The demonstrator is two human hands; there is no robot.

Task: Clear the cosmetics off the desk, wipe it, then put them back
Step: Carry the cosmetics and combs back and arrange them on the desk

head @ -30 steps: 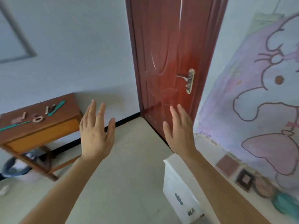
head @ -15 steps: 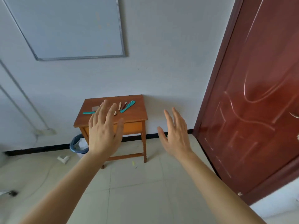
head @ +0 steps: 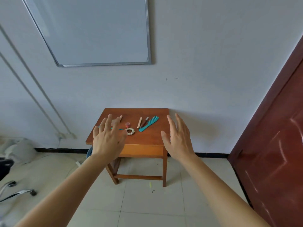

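Observation:
A small wooden desk (head: 147,140) stands against the white wall ahead. On its top lie a teal comb (head: 148,123), two pencil-like sticks (head: 142,122), a small red pot (head: 127,124), a pale scrunchie (head: 130,131), a thin teal stick (head: 120,128) and a beige piece (head: 121,117). My left hand (head: 107,140) is raised in front of the desk's left half, fingers spread, holding nothing, and it hides part of the items. My right hand (head: 177,138) is raised in front of the right edge, fingers straight and empty. Both hands are well short of the desk.
A whiteboard (head: 98,30) hangs above the desk. A dark red door (head: 270,145) fills the right side. A blue bin (head: 89,153) peeks from behind the desk's left leg. An office chair base (head: 14,190) and a pale bundle (head: 18,149) sit at the left on the tiled floor.
The view has swung left from the door until the desk is centred and nearer. Both hands stay raised, open and empty.

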